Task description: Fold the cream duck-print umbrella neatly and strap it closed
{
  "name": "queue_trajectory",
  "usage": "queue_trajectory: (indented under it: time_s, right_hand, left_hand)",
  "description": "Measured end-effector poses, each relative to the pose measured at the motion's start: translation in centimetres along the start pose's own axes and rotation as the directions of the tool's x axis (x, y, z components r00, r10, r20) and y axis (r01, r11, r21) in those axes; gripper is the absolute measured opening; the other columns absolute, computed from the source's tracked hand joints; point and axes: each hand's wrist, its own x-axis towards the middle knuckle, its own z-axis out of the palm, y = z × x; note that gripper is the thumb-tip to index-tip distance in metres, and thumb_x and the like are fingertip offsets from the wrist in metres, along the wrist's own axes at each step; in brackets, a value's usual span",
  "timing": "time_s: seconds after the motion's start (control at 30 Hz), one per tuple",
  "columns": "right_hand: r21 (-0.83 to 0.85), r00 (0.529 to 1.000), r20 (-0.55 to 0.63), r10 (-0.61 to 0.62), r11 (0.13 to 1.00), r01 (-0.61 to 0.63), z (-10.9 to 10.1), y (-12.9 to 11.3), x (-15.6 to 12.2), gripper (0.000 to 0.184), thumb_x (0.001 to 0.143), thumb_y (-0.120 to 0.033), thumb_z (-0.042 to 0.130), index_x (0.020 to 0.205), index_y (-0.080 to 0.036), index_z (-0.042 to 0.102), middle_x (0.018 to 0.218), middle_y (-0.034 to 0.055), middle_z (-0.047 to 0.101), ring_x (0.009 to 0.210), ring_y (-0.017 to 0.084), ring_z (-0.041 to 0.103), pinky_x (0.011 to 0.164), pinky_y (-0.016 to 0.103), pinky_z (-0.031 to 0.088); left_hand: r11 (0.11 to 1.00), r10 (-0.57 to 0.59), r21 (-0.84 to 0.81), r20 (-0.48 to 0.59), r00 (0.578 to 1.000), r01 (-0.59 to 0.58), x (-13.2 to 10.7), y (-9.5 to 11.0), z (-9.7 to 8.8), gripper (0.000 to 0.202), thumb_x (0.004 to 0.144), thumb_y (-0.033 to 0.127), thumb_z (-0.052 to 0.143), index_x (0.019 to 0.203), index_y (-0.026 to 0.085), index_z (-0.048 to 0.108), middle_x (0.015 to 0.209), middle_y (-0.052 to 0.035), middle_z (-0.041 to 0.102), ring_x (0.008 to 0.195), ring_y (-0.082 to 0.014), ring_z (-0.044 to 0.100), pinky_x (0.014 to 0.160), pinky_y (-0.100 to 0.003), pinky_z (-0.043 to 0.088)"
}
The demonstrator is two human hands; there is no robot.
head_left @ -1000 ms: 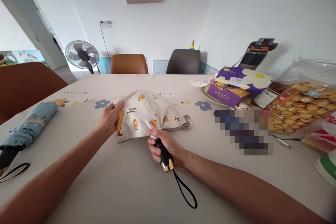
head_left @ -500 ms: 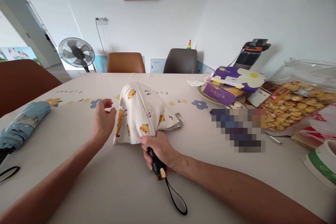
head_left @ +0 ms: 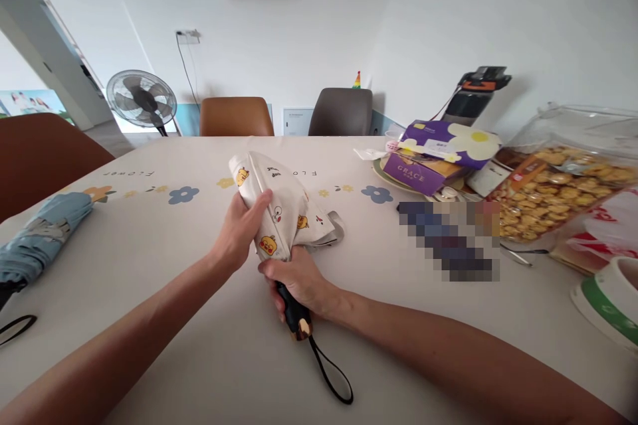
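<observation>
A white folding umbrella (head_left: 282, 196) printed with yellow cartoon ducks lies loosely gathered over the table in front of me. My right hand (head_left: 298, 282) is closed round the top of its black handle, where the cloth ends. A gold-coloured end cap and a black wrist loop hang out below that grip. My left hand (head_left: 244, 226) is wrapped round the left side of the canopy, thumb on top, its other fingers hidden behind the cloth. On the right a loose flap of canopy with a grey strap sticks out.
A blue folded umbrella (head_left: 50, 232) lies at the table's left. To the right are purple boxes (head_left: 423, 159) on a plate, a pixelated dark item (head_left: 446, 242), a clear container of cookies (head_left: 553, 192) and a green-and-white roll (head_left: 611, 299). Chairs (head_left: 236, 116) and a fan (head_left: 142, 99) stand beyond.
My left hand has moved right from beside the umbrella and taken hold of its canopy, pressing the left side inward. My right hand keeps its grip at the handle.
</observation>
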Motion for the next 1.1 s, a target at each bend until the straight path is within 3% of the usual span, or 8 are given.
queue_trajectory:
  time_s: [0.17,0.43,0.63,0.73,0.83,1.1]
  right_hand:
    - [0.021,0.995,0.096,0.036,0.999,-0.039,-0.3,-0.5,-0.3,0.022,0.073,-0.024,0.05,0.054,-0.018,0.041,0.032,-0.0056,0.043,0.025,0.009,0.038,0.029,0.022,0.038]
    - [0.048,0.958,0.279,0.06,0.996,-0.077,-0.8,0.1,0.2,0.023,0.076,-0.026,0.051,0.057,-0.018,0.041,0.036,-0.0052,0.045,0.028,0.01,0.041,0.032,0.023,0.039]
    - [0.023,0.962,0.254,0.096,0.994,-0.105,-0.7,-0.3,0.4,0.025,0.078,-0.036,0.054,0.064,-0.016,0.05,0.037,-0.004,0.048,0.03,0.01,0.042,0.033,0.023,0.041]
    - [0.034,0.974,0.202,0.105,0.993,-0.114,-0.5,-0.9,0.1,0.023,0.076,-0.037,0.057,0.077,-0.014,0.055,0.039,-0.0042,0.05,0.03,0.009,0.041,0.034,0.023,0.041]
    - [0.06,0.965,0.233,0.12,0.989,-0.138,-0.5,-1.2,-0.1,0.023,0.076,-0.035,0.057,0.086,-0.014,0.057,0.039,-0.0053,0.049,0.031,0.008,0.039,0.034,0.021,0.039]
    - [0.051,0.973,0.215,0.082,0.994,-0.094,-0.5,-0.9,0.0,0.018,0.074,-0.03,0.054,0.063,-0.018,0.047,0.034,-0.0068,0.041,0.028,0.007,0.035,0.032,0.02,0.035]
  left_hand:
    - [0.94,-0.166,-0.296,0.03,0.986,0.168,1.5,-0.2,0.2,0.035,0.065,0.035,0.069,0.09,0.011,0.062,0.086,-0.0112,0.067,0.079,-0.0238,0.064,0.07,-0.034,0.054]
    - [0.78,-0.262,-0.509,0.265,0.928,0.366,1.7,-0.5,-0.7,0.047,0.067,0.042,0.066,0.106,0.015,0.06,0.091,-0.0089,0.067,0.083,-0.0248,0.064,0.081,-0.04,0.053]
    - [0.78,-0.249,-0.538,0.202,0.947,0.319,2.0,-0.7,-0.9,0.045,0.065,0.035,0.066,0.105,0.016,0.06,0.087,-0.007,0.067,0.079,-0.0233,0.065,0.078,-0.039,0.054]
    - [0.785,-0.236,-0.542,0.188,0.953,0.301,2.1,-0.6,-1.0,0.044,0.065,0.037,0.065,0.104,0.016,0.06,0.083,-0.0065,0.067,0.076,-0.0239,0.065,0.076,-0.04,0.054]
    - [0.782,-0.237,-0.542,0.196,0.952,0.306,2.1,-0.7,-1.0,0.044,0.066,0.039,0.064,0.103,0.015,0.06,0.081,-0.0065,0.067,0.077,-0.0247,0.065,0.076,-0.04,0.053]
    - [0.804,-0.206,-0.526,0.19,0.96,0.277,3.0,-0.8,-1.5,0.047,0.068,0.051,0.061,0.101,0.017,0.061,0.084,-0.0084,0.068,0.086,-0.0262,0.063,0.084,-0.041,0.05]
